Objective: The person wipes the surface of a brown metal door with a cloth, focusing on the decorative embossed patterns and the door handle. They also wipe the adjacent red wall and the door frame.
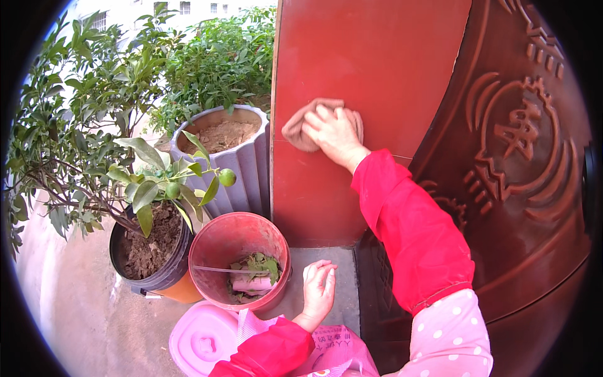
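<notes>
My right hand (332,134) presses a brown cloth (301,127) flat against the red tiled wall face (372,61). Its fingers spread over the cloth, and part of the cloth bunches out to the left. Lower down, my left hand (319,287) hangs with loosely curled fingers and holds nothing. Just left of it is a red plastic bucket (207,245) with a thin handle across it. Green leaves (259,264) and a pink object (252,284) that I cannot identify lie inside the bucket.
A carved brown metal door (499,264) stands to the right. On the left are a potted citrus tree (150,254) with green fruit and a fluted grey planter (235,174) holding soil. A pink plastic lid (205,337) is below the bucket, beside a grey stone step (341,268).
</notes>
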`<act>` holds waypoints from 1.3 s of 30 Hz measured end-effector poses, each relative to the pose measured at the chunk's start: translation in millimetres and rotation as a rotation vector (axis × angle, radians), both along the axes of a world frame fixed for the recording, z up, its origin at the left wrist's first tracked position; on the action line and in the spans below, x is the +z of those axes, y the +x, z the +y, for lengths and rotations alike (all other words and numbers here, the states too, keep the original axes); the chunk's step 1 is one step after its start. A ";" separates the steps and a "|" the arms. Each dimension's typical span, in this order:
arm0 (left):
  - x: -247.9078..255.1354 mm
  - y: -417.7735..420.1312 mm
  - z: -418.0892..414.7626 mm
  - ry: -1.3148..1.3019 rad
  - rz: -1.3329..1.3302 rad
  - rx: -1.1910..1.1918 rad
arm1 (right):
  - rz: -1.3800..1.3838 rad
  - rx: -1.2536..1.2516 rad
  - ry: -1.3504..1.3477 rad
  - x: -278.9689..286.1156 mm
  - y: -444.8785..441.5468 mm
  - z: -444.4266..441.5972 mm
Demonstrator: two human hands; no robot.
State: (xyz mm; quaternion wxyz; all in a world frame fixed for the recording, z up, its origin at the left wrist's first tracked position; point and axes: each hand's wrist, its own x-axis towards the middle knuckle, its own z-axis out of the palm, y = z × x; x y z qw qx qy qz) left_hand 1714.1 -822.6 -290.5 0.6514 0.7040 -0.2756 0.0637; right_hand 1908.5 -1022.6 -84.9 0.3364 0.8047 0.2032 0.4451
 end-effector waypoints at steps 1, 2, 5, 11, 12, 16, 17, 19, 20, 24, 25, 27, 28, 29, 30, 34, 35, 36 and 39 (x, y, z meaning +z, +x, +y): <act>0.1 1.3 3.8 0.007 -0.003 0.012 | -0.042 -0.066 0.078 18.9 5.6 17.1; 0.3 2.4 4.4 -0.003 0.008 0.020 | -0.136 -0.090 0.089 44.6 10.8 28.9; 2.5 -2.5 2.3 -0.026 0.041 0.001 | -0.224 -0.076 0.195 51.4 18.3 22.3; 4.8 -4.4 5.8 -0.026 0.044 0.018 | 0.093 -0.096 0.096 -48.2 -25.0 -18.8; 5.9 -3.9 9.8 -0.031 0.051 0.032 | 0.173 -0.114 0.155 -64.4 -34.9 -24.1; 10.4 -5.5 15.6 -0.002 0.013 0.004 | 0.216 -0.308 0.278 -90.8 -73.1 -87.7; 8.8 -2.7 20.7 0.002 0.019 0.023 | 0.102 -0.310 0.220 -71.0 -77.3 -82.8; 11.0 -4.1 18.6 -0.034 0.043 0.029 | -0.057 -0.351 0.464 -23.0 -78.2 -100.1; 11.7 -4.4 18.0 -0.038 0.039 0.021 | -0.169 -0.297 0.475 2.7 -74.7 -104.6; 14.9 -8.9 15.7 -0.032 0.096 -0.046 | -0.435 -0.154 0.529 77.6 -60.5 -124.7; 15.1 -9.5 13.8 -0.040 0.114 -0.062 | -0.492 -0.136 0.538 78.4 -58.3 -130.8; 17.7 -11.3 14.1 -0.043 0.150 -0.081 | -0.511 -0.168 0.564 45.4 -54.1 -141.9; 17.9 -11.7 16.4 -0.077 0.199 -0.084 | -0.504 -0.199 0.631 10.6 -49.9 -139.9; 19.4 -13.4 19.5 -0.114 0.248 -0.087 | -0.498 -0.231 0.696 -26.2 -48.7 -138.4; 23.6 -16.0 20.4 -0.162 0.294 -0.109 | -0.456 -0.295 0.736 -66.6 -53.7 -144.1; 30.8 -24.3 30.7 -0.160 0.331 -0.118 | -0.294 -0.500 1.028 -208.2 -51.9 -123.3; 32.9 -27.4 30.3 -0.165 0.345 -0.140 | -0.328 -0.508 1.068 -243.2 -48.6 -120.7; 35.7 -29.9 30.7 -0.168 0.352 -0.148 | -0.233 -0.541 1.174 -278.7 -44.9 -107.6; 31.3 -37.7 36.6 -0.115 0.347 -0.134 | 0.220 -0.591 1.456 -348.4 -37.6 -48.3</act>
